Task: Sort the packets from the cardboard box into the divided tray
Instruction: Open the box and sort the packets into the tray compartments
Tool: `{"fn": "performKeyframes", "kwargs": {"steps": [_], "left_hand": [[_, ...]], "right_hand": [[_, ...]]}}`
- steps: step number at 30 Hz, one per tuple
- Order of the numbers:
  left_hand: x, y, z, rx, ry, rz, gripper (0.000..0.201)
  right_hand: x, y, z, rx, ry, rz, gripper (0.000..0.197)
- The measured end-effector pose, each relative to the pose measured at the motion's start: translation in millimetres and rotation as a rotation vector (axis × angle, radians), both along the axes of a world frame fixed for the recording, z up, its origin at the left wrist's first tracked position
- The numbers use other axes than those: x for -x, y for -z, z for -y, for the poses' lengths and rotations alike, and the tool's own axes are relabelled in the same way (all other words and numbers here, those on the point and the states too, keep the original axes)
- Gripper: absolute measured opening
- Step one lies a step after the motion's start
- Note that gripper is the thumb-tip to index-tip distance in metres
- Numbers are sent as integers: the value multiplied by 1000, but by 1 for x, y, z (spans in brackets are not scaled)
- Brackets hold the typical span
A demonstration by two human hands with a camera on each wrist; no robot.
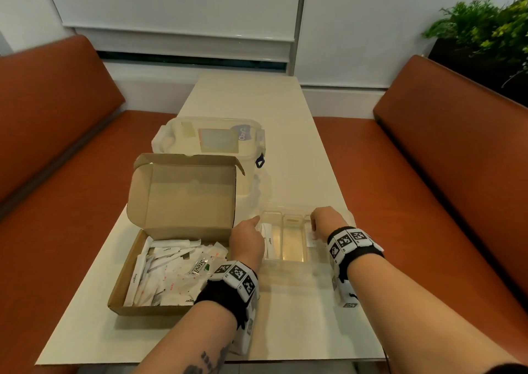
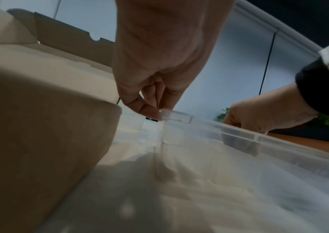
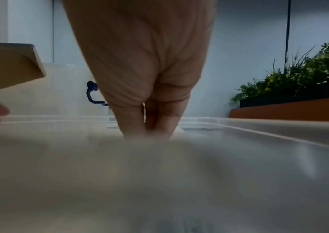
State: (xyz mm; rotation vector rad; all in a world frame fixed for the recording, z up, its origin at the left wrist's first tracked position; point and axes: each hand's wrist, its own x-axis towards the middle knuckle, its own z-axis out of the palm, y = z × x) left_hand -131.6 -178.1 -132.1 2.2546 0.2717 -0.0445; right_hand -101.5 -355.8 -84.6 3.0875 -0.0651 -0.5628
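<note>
both hands are at the divided tray [image 1: 294,262], just right of the cardboard box [image 1: 125,273]. the left hand [image 1: 248,242] pinches something small at the tray's left compartment, where a sugar packet [image 1: 270,240] lies. the right hand [image 1: 325,222] reaches curled fingers into the right compartment; whether it holds anything i cannot tell. this looks like the placing step; next, let go and reach back to the packets [image 1: 171,270] left in the box.

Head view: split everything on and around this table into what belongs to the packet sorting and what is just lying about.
Part of the job:
cardboard box
sugar and Stevia packets
clear divided tray
left hand
right hand

Just lying about:
lidded plastic tub
orange benches
green plants
</note>
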Motion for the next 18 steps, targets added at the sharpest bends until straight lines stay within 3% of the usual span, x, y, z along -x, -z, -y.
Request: {"fn": "performKeyframes", "kwargs": {"steps": [6,12,18], "left_hand": [[-1,-2,0,-27,-10,-6,53],[3,-6,1,-35,-15,-13,53],[8,-16,-1,-35,13,-25,43]], "right_hand": [[1,9,-1,-28,-23,23,16],[2,15,0,-69,-24,61,27],[3,3,-7,-146,37,175,8]]}}
